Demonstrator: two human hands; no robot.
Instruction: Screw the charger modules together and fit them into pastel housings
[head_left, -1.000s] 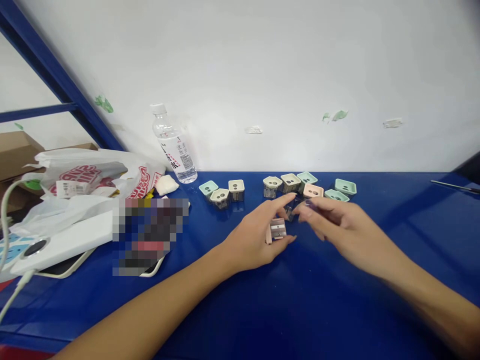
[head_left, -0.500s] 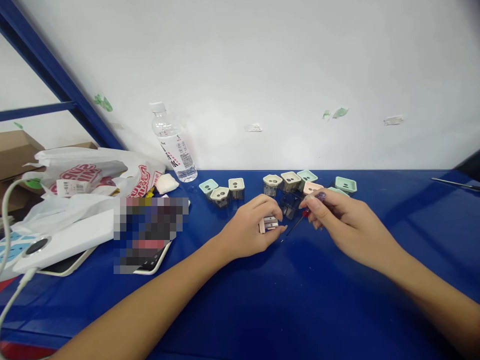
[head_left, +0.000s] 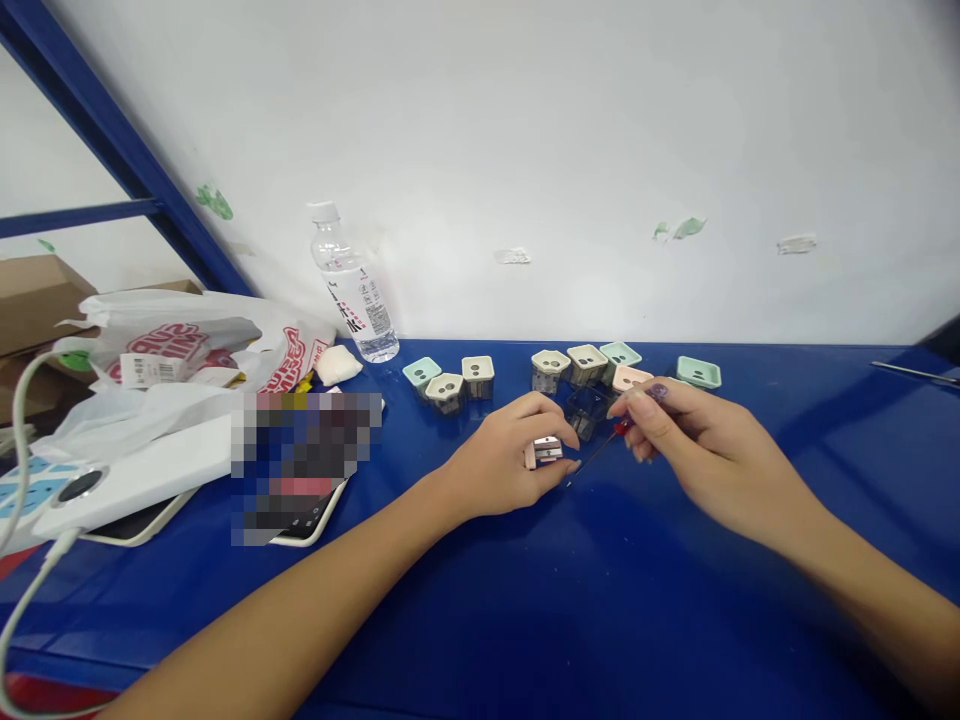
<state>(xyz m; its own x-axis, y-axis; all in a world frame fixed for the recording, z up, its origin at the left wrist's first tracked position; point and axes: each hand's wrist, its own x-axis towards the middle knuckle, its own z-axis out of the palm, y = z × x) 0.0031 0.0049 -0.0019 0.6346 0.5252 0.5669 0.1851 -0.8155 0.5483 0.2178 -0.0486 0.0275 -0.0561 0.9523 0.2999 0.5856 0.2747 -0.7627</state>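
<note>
On the blue counter (head_left: 480, 620), the left hand (head_left: 499, 465) and right hand (head_left: 709, 450) meet around a pink pencil sharpener (head_left: 546, 451).
Left fingers (head_left: 544, 408) clench it; right fingers (head_left: 637, 400) pinch a red-handled screwdriver (head_left: 621, 428). A clear sharpener case (head_left: 586, 413) stands between the hands, with pastel sharpeners (head_left: 586, 365) behind.

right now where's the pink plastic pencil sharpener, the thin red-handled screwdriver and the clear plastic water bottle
pink plastic pencil sharpener (head_left: 547, 450), head view, on its metal blade
thin red-handled screwdriver (head_left: 621, 428), head view, on its red handle
clear plastic water bottle (head_left: 360, 300), head view, on its label

Left hand (head_left: 499, 465) now closed over sharpener (head_left: 547, 450); right hand (head_left: 709, 450) showing red screwdriver (head_left: 621, 428)
</note>
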